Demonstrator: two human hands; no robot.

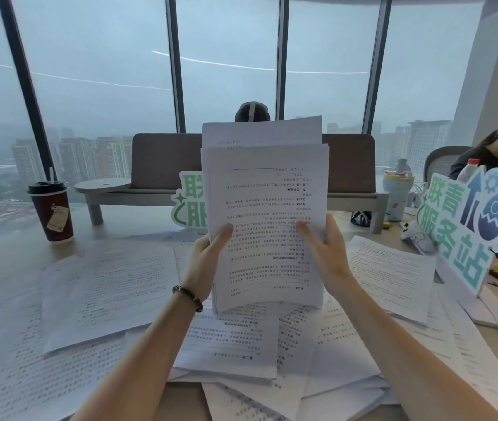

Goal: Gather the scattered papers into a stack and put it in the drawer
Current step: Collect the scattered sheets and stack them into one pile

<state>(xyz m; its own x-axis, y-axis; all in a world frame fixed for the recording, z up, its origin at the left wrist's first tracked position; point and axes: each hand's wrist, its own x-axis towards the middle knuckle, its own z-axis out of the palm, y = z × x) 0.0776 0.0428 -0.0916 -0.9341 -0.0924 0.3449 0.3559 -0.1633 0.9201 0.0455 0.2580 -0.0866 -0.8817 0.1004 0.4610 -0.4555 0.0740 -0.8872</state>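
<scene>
Above the desk (4, 262), left hand (208, 253) and right hand (323, 247) hold stack (264, 208) upright

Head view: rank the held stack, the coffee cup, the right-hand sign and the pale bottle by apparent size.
1. Held stack, though nearness to the camera inflates it.
2. Sign.
3 and 4. Coffee cup and pale bottle look alike; unranked.
Left hand and right hand grip the stack.

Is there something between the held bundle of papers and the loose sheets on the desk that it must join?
Nothing visible: the upright white paper bundle in both hands rests directly on the scattered sheets.
</scene>
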